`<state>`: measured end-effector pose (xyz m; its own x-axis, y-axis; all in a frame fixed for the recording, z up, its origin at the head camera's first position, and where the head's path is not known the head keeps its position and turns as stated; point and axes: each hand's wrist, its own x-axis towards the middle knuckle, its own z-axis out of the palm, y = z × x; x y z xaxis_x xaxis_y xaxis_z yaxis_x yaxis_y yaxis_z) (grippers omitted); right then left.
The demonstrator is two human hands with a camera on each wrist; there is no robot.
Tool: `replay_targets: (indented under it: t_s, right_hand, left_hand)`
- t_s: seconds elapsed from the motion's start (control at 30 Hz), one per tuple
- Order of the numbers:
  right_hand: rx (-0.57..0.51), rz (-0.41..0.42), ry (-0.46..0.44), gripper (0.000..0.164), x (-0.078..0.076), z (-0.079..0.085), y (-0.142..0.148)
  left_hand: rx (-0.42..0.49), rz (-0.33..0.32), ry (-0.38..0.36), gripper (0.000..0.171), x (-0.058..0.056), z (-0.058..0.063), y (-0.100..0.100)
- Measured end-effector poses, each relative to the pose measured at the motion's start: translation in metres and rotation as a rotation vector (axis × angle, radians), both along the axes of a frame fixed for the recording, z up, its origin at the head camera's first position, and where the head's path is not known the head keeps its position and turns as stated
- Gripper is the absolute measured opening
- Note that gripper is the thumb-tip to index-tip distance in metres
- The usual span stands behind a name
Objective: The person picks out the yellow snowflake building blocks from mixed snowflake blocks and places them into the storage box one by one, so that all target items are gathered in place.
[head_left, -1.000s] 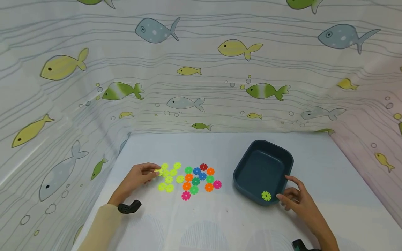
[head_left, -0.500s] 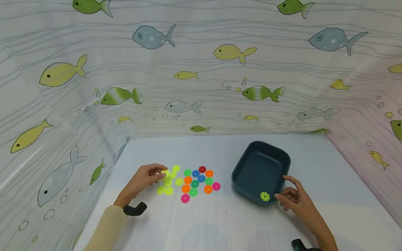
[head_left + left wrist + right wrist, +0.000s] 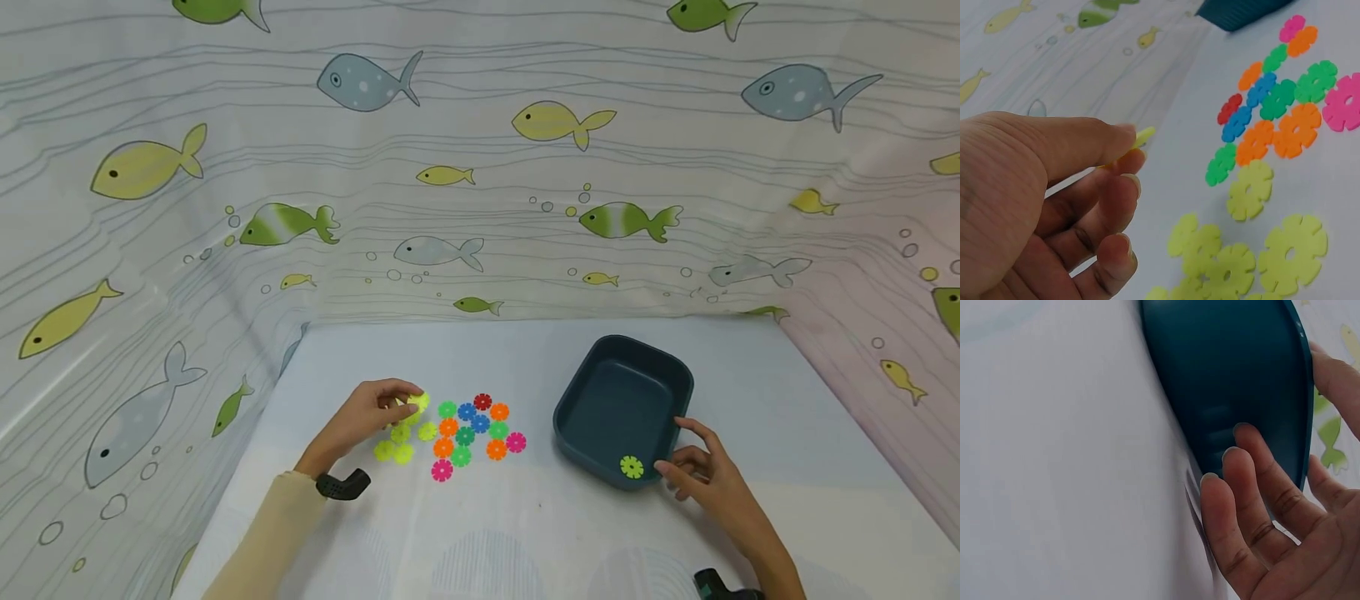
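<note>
My left hand (image 3: 367,417) pinches a yellow interlocking snowflake disc (image 3: 1144,137) between thumb and forefinger, with the other fingers loosely bent. In the left wrist view the disc shows edge-on, raised above the table. Several more yellow discs (image 3: 1291,253) lie beneath and beside that hand, some overlapping. A dark blue-green plastic bin (image 3: 622,392) stands to the right. At its near right corner my right hand (image 3: 708,475) grips the rim, thumb and forefinger at the edge, the other fingers along the outer wall. One yellow disc (image 3: 631,467) lies inside the bin, near that corner.
Loose discs in orange, blue, green, pink and red (image 3: 465,435) lie flat between the yellow ones and the bin. A white table (image 3: 510,533) bears everything. Behind it and at both sides hangs a fish-patterned curtain (image 3: 442,208).
The left hand has moved right and slightly away across the yellow discs, pinching a disc. The right hand and the bin have stayed in place; the head view has shifted slightly.
</note>
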<state>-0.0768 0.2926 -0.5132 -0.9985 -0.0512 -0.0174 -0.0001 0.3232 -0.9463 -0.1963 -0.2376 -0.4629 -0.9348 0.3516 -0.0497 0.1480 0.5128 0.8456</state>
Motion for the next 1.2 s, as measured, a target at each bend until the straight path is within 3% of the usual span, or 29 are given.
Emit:
replay_targets:
  t_s: [0.2, 0.37, 0.73, 1.2]
  right_hand:
    - [-0.002, -0.013, -0.029, 0.081, 0.000, 0.002, 0.000]
    - [0.004, -0.008, -0.045, 0.080, 0.001, 0.001, 0.000]
    - [0.024, 0.003, -0.003, 0.079, -0.002, -0.002, 0.002]
    - [0.023, -0.009, -0.018, 0.080, -0.002, -0.001, 0.002]
  left_hand:
    - [-0.010, -0.047, 0.035, 0.024, -0.008, -0.001, 0.013]
    - [-0.021, -0.067, 0.023, 0.021, -0.011, 0.001, 0.024]
    - [-0.004, -0.125, 0.029, 0.021, -0.025, 0.006, 0.053]
    - [0.010, -0.240, 0.072, 0.021, -0.031, 0.013, 0.088]
